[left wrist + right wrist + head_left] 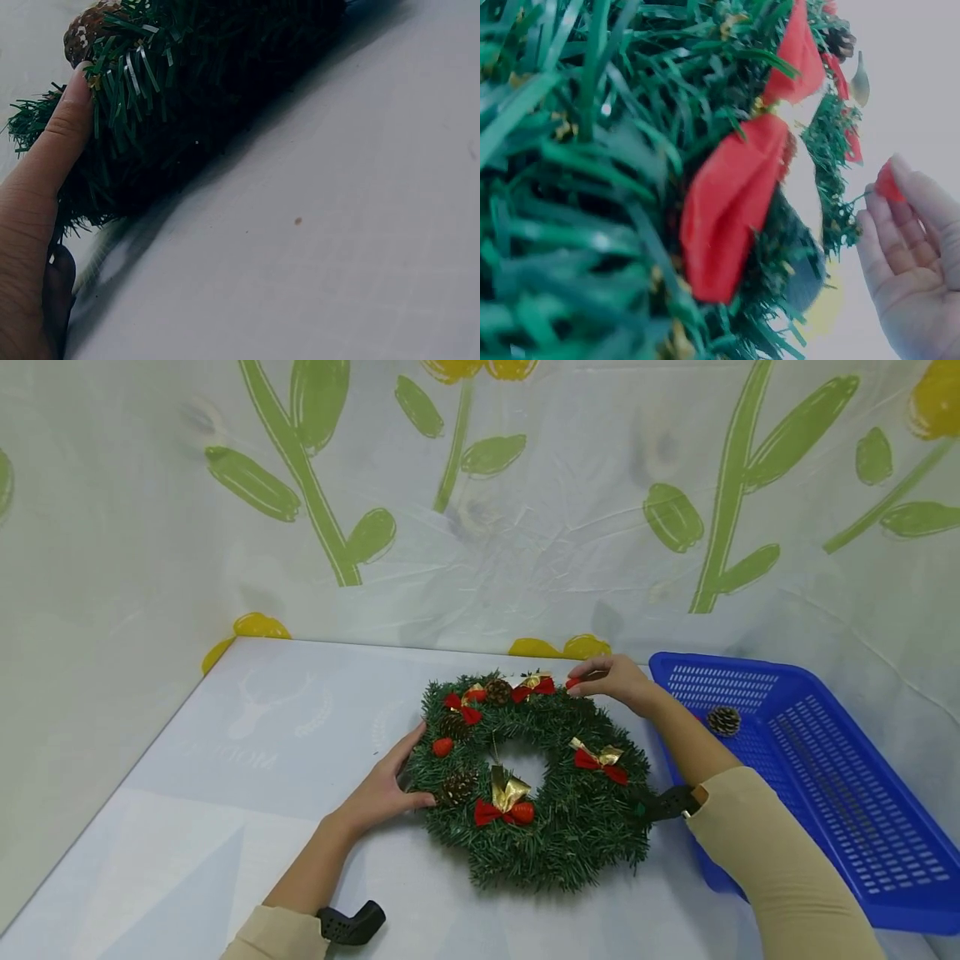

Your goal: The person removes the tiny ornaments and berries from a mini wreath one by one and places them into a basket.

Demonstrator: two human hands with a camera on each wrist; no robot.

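"Where's the Christmas wreath (577, 847)?"

"On the white table (285, 810), left of the blue basket (806, 752)."

"Handled how?"

"The left hand (381, 789) spreads wide against its left edge; the right hand (617, 683) pinches a red ornament (573, 683) by its far edge."

Observed: the wreath (555, 852) lies on the table (262, 793), the left hand (382, 789) at its left edge, the right hand (611, 682) with an ornament (573, 682) at its far edge; the basket (840, 818) stands just right, a pinecone (723, 721) inside; the backdrop (555, 577) hangs behind the table.
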